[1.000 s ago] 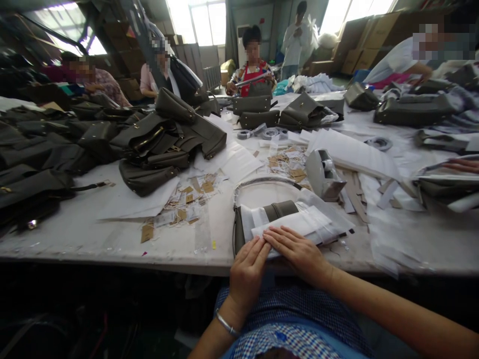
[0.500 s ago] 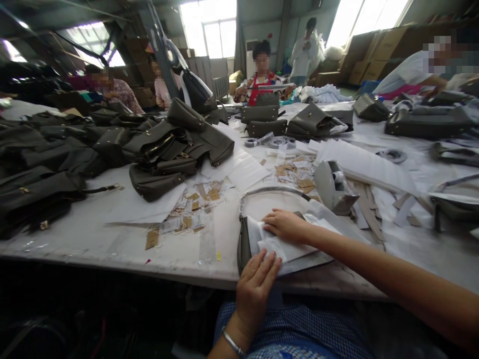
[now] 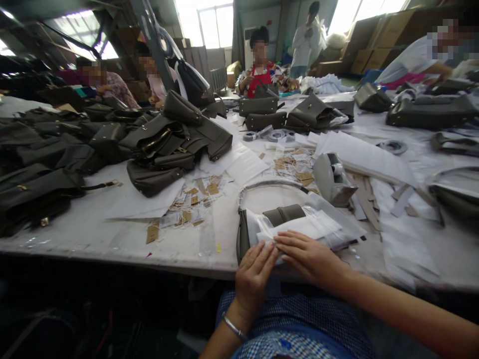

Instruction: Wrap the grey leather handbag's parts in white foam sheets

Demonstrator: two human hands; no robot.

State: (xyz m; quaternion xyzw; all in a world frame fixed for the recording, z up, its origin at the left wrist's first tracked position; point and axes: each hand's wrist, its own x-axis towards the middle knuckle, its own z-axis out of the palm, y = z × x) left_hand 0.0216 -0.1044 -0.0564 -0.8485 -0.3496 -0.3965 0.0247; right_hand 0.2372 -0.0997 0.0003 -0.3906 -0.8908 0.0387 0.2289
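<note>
Where the two hands meet near the front edge of the white table (image 3: 228, 242), the olive-grey handbag (image 3: 284, 213) lies just beyond them, between 12 and 1 o'clock. The left hand (image 3: 255, 274) has its fingers extended and close together, tips on the near border of a white wrapping sheet (image 3: 310, 227); the right hand (image 3: 310, 255), reaching in from 4 o'clock, lies flat with fingers likewise side by side, both sets of tips almost touching. Whether either hand pinches the sheet cannot be told. The handbag lies down, its smooth, leather-like body showing as a dark panel crossed by a narrow band, the remainder largely under the sheet and a translucent film (image 3: 350, 229) extending toward 3 o'clock. A slender handle (image 3: 275, 184), apparently sheathed in glossy wrap, arches at 12 o'clock. Between 1 and 2 o'clock stands an angular, hollowed grey object (image 3: 333, 182), with flat white sheets (image 3: 370, 155) beyond; near 10 o'clock, brown card tags (image 3: 194, 200) lie scattered before a heap of dark bags (image 3: 160, 142) with gold-toned fittings
</note>
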